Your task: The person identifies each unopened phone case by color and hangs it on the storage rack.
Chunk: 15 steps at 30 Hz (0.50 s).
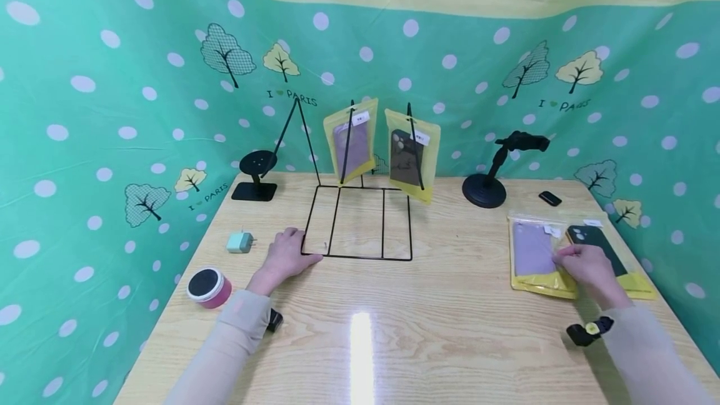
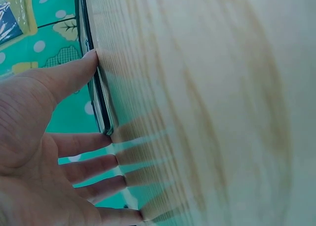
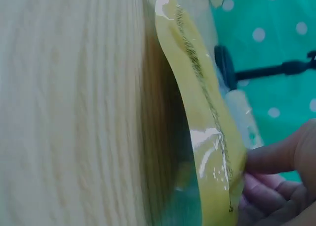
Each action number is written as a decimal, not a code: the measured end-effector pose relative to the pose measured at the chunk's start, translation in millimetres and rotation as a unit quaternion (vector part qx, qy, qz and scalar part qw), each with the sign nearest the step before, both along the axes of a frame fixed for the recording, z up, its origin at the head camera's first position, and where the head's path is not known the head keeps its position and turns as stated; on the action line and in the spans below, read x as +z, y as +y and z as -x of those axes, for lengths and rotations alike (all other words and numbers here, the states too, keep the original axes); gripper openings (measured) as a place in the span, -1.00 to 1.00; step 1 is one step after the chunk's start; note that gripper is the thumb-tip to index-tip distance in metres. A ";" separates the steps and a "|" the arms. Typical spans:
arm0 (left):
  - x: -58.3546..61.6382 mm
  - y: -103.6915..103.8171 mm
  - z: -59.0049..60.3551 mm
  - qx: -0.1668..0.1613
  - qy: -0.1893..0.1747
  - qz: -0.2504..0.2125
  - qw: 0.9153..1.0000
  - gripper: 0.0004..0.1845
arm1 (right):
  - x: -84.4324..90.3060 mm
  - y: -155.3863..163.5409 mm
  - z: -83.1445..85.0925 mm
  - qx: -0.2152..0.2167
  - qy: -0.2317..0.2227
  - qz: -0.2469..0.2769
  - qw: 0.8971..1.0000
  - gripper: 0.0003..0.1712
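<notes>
A black wire display rack [image 1: 357,259] stands on the table, two bagged phone cases hanging from its hooks: a lavender one [image 1: 351,142] and a dark one [image 1: 406,158]. At its front left corner rests my left hand [image 1: 287,253]. In the left wrist view the thumb touches the rack's rail [image 2: 101,102], and the other fingers are spread straight against the tabletop. On the right, my right hand [image 1: 587,267] pinches the side edge of a yellow-edged bag with a lavender phone case [image 1: 533,249]. The right wrist view shows that bag's yellow end [image 3: 207,137] tilted off the table. Another bagged dark green case [image 1: 599,244] lies beside it.
A black stand [image 1: 255,174] is at the back left, and a black clamp stand [image 1: 486,183] at the back right near a small black object [image 1: 550,198]. Left of my left hand are a mint charger plug [image 1: 240,242] and a pink jar [image 1: 209,287]. A patterned curtain [image 1: 360,49] hangs behind.
</notes>
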State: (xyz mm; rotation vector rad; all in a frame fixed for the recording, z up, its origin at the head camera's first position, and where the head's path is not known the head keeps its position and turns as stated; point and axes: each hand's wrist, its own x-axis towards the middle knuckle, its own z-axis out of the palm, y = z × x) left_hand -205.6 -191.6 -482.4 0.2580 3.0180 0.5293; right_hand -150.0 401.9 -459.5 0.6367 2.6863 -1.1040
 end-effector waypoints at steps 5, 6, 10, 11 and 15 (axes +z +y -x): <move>0.6 -0.3 -0.6 0.002 -0.004 0.000 1.000 -0.14 | 13.2 -25.7 -12.2 0.038 0.098 -0.013 0.994 -0.55; 0.9 -0.3 -0.5 0.003 -0.004 0.001 1.000 -0.14 | 16.7 -32.0 -14.9 0.049 0.128 -0.011 0.991 -0.57; 1.5 -0.6 -0.5 0.006 -0.003 0.001 1.000 -0.14 | 32.7 -59.5 -23.8 0.083 0.219 0.035 0.972 -0.66; 1.4 -0.7 -0.6 0.006 -0.003 0.001 1.000 -0.14 | 35.7 -66.8 -26.0 0.089 0.234 0.049 0.967 -0.68; 0.8 -0.5 -1.1 0.005 -0.005 -0.004 1.000 -0.14 | 44.0 -98.5 -36.7 0.123 0.270 0.087 0.951 -0.79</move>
